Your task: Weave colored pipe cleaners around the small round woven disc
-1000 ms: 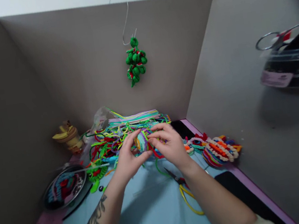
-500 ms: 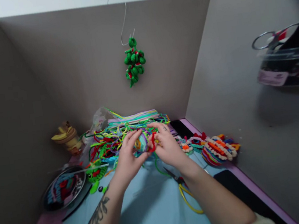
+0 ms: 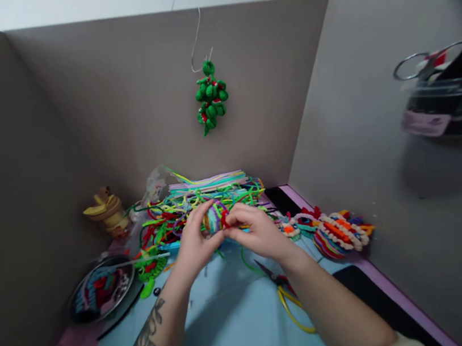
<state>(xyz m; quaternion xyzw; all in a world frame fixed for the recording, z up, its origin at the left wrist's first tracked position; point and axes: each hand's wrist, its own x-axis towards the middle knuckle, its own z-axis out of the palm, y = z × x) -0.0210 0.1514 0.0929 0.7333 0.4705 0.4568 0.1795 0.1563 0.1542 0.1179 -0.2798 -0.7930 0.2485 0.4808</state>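
Observation:
My left hand (image 3: 193, 246) and my right hand (image 3: 253, 232) meet above the light blue mat (image 3: 236, 332). Both are closed on a small multicoloured pipe-cleaner ball (image 3: 213, 219). The left fingers cup it from the left. My right fingertips pinch a red pipe-cleaner end (image 3: 224, 220) against the ball's right side. Right behind the hands lies a tangled heap of coloured pipe cleaners (image 3: 200, 197).
Yellow-handled scissors (image 3: 286, 297) lie under my right wrist. Finished woven pieces (image 3: 338, 232) sit at the right. A round tin of scraps (image 3: 101, 288) and a yellow figure (image 3: 105, 210) stand at the left. A green ornament (image 3: 210, 95) hangs on the grey partition.
My right hand has drawn in closer to the ball and lowered slightly, its fingers now pinching the red end at the ball. The left hand keeps its hold.

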